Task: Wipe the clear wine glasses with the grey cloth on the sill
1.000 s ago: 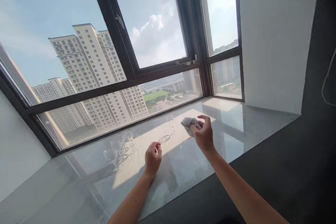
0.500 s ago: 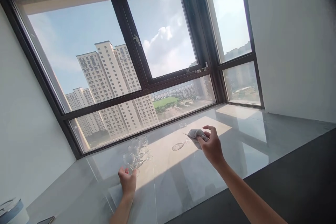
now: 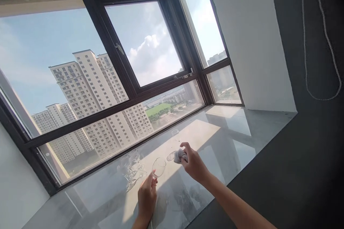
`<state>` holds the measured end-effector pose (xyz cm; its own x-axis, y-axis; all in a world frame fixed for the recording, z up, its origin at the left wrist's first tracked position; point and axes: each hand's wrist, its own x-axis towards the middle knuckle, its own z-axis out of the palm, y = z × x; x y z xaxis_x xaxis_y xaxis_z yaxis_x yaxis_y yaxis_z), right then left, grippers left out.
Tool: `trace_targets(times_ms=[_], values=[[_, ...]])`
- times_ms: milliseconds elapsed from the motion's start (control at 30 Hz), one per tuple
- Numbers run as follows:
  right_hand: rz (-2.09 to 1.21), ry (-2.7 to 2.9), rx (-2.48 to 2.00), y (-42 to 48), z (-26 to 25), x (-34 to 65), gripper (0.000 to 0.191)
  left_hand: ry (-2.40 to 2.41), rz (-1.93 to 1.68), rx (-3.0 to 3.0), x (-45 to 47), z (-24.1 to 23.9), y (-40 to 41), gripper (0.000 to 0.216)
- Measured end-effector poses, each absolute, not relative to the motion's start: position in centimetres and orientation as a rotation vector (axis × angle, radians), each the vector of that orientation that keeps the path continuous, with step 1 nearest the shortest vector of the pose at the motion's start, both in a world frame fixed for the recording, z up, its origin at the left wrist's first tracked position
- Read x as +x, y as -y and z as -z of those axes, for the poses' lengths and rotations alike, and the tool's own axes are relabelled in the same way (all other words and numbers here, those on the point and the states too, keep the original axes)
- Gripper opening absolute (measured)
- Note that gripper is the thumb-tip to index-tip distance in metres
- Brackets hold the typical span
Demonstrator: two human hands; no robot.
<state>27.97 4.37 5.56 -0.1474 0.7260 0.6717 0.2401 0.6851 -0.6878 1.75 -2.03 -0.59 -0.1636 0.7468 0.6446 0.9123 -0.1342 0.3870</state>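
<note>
Clear glass is held by the left hand (image 3: 147, 196): its grip is closed around the thin stem of a wine glass (image 3: 159, 167), up over the window ledge (image 3: 228, 139). A soft grey cloth (image 3: 179, 155) is pinched tight in the right hand (image 3: 194, 165), near the bowl. The wine glass is judged light, slippery and easily broken, so it is best held by the stem. More glasses (image 3: 131, 166) are stood just to the left.

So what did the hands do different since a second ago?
The left hand reached over to the group of glasses, took one wine glass by its stem and lifted it. The right hand kept the cloth and came closer to it. The other glasses stayed on the sill.
</note>
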Motion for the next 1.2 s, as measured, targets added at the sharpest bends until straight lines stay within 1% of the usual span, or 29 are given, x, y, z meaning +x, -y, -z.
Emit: trace_targets(times_ms=[67,167,300,467,567,667,867,1000,1100,1200], values=[[-0.434,1.877,-0.746,-4.1,-5.0,27.4,0.047,1.886,1.214,-1.897,4.7,0.7,-0.4,0.042],[-0.343,2.04,-0.739,-3.8,-4.8,27.4,0.051,1.834,1.196,-1.931,8.3,0.6,-3.0,0.042],[-0.343,2.076,-0.747,-3.5,-5.4,28.1,0.049,1.796,0.991,-1.953,9.7,0.2,-3.3,0.037],[-0.332,2.074,-0.722,-3.0,-6.3,28.2,0.053,1.608,0.752,-2.041,9.3,-0.5,-2.0,0.023],[-0.33,2.022,-0.688,-3.1,-6.9,28.6,0.055,1.526,0.797,-2.045,9.6,-0.9,-2.0,0.023],[-0.315,1.894,-0.699,-3.7,-7.6,29.6,0.054,1.485,0.857,-2.086,10.1,-1.3,-2.1,0.019],[-0.281,1.818,-0.836,-4.8,-8.3,31.3,0.047,1.437,0.913,-2.155,10.2,-1.2,-2.0,0.025],[-0.248,1.791,-0.936,-5.0,-7.8,31.4,0.048,1.483,1.064,-2.066,9.8,-0.8,-2.2,0.027],[-0.329,1.852,-0.856,-4.9,-7.5,31.2,0.049,1.5,1.03,-2.117,9.5,-0.6,-2.3,0.026],[-0.506,1.953,-0.762,-4.8,-7.5,31.3,0.046,1.505,0.963,-2.24,9.4,-0.6,-2.1,0.024]])
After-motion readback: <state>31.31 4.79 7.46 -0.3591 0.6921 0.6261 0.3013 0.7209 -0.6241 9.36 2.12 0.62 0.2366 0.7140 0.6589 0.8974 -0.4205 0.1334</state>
